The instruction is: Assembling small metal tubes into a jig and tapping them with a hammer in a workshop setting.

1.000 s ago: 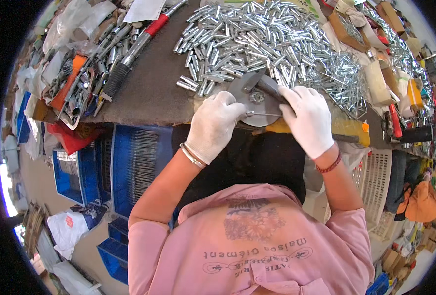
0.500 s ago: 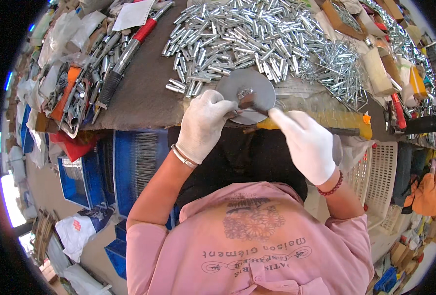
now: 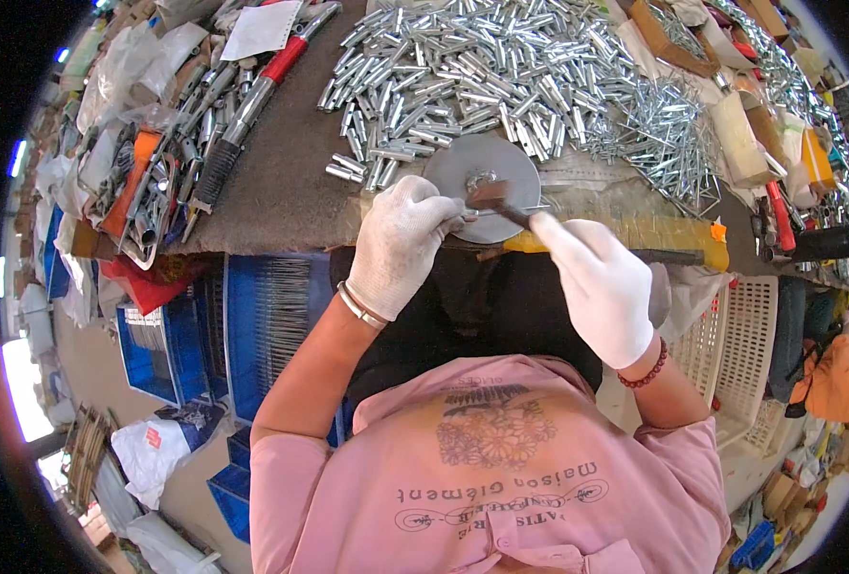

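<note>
My left hand (image 3: 401, 239), in a white glove, is closed in a pinch at the near edge of a round grey metal disc (image 3: 458, 167). A small silvery metal piece (image 3: 468, 216) shows at its fingertips, mostly hidden. My right hand (image 3: 602, 287), also gloved in white, is closed round the dark handle (image 3: 517, 216) of a small hammer. The brown hammer head (image 3: 487, 195) is over the disc, right beside my left fingertips. A thin bright pin (image 3: 536, 208) shows beside the handle. Beyond the disc lies a big heap of short silvery metal tubes (image 3: 463, 77).
Thin metal pins (image 3: 669, 143) are piled right of the tubes. A large red-handled tool (image 3: 281, 62) and other hand tools (image 3: 147, 182) lie at the left. An open cardboard box (image 3: 673, 38) stands far right. Below the table's edge are blue bins (image 3: 241, 335) and a white plastic basket (image 3: 745, 335).
The hammer head has shifted slightly and shows more sharply above the disc. My left hand keeps its pinch in nearly the same place. The whole view has shifted a little.
</note>
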The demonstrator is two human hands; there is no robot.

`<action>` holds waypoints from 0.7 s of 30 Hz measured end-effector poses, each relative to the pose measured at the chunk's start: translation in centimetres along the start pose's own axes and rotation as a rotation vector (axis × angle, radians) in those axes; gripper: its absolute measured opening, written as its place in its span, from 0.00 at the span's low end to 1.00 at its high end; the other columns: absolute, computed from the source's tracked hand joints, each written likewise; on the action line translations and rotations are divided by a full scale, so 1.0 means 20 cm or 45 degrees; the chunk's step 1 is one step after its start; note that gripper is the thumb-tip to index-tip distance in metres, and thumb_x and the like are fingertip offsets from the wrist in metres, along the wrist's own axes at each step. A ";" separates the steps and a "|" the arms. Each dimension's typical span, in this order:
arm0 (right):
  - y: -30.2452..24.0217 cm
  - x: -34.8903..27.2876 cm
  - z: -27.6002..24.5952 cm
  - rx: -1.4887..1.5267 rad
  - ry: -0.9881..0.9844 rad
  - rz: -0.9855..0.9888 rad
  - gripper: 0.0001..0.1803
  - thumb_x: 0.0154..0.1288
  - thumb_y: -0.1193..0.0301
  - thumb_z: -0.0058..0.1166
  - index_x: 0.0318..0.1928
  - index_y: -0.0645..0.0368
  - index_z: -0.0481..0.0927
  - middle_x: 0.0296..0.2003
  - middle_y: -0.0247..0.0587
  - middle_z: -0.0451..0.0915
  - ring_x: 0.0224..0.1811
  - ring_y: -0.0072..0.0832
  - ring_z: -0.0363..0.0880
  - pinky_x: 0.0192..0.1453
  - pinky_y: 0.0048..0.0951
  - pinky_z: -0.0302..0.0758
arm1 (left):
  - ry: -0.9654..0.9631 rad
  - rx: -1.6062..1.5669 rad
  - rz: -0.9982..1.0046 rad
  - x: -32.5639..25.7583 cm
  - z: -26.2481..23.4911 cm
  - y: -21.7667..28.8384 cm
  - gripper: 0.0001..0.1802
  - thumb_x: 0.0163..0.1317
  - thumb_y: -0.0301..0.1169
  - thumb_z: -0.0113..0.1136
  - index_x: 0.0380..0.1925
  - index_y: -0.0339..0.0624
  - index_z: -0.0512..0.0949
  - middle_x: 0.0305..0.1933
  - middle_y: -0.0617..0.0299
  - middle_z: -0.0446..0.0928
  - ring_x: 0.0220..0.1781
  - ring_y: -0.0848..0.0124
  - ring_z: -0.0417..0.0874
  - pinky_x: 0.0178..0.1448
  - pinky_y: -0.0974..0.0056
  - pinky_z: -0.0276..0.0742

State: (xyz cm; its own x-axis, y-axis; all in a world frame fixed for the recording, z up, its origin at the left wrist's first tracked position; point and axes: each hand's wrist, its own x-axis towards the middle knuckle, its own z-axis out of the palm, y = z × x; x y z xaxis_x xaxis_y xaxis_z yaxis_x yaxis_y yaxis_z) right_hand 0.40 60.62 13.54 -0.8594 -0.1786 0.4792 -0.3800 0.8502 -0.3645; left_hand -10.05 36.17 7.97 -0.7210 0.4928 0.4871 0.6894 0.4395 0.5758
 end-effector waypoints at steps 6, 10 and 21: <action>-0.03 0.04 -0.04 -0.072 -0.080 0.017 0.29 0.65 0.80 0.61 0.65 0.44 0.87 0.43 0.36 0.86 0.38 0.36 0.88 0.41 0.33 0.85 | -0.024 -0.101 -0.074 -0.02 0.01 -0.03 0.12 0.54 0.21 0.77 0.38 0.42 0.87 0.37 0.55 0.80 0.42 0.52 0.85 0.45 0.51 0.81; 0.01 0.06 -0.05 0.097 0.087 0.052 0.29 0.65 0.82 0.63 0.66 0.46 0.86 0.44 0.40 0.86 0.39 0.39 0.88 0.43 0.36 0.85 | -0.017 -0.141 -0.076 0.01 0.02 -0.06 0.13 0.53 0.20 0.77 0.38 0.43 0.87 0.37 0.54 0.80 0.41 0.51 0.85 0.45 0.51 0.81; 0.34 0.23 0.05 0.166 -0.356 0.205 0.19 0.68 0.70 0.66 0.60 0.47 0.89 0.44 0.46 0.81 0.48 0.47 0.86 0.55 0.43 0.84 | -0.148 0.156 0.194 0.07 -0.08 0.00 0.22 0.60 0.20 0.64 0.51 0.55 0.91 0.35 0.57 0.79 0.37 0.55 0.84 0.41 0.53 0.81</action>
State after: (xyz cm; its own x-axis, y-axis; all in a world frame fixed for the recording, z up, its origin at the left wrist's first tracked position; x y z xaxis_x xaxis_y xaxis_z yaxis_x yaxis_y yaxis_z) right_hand -6.48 65.10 12.37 -0.9655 -0.1916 0.1764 -0.2570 0.8114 -0.5250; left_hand -11.09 35.63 9.67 -0.5997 0.6409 0.4792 0.7983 0.4377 0.4137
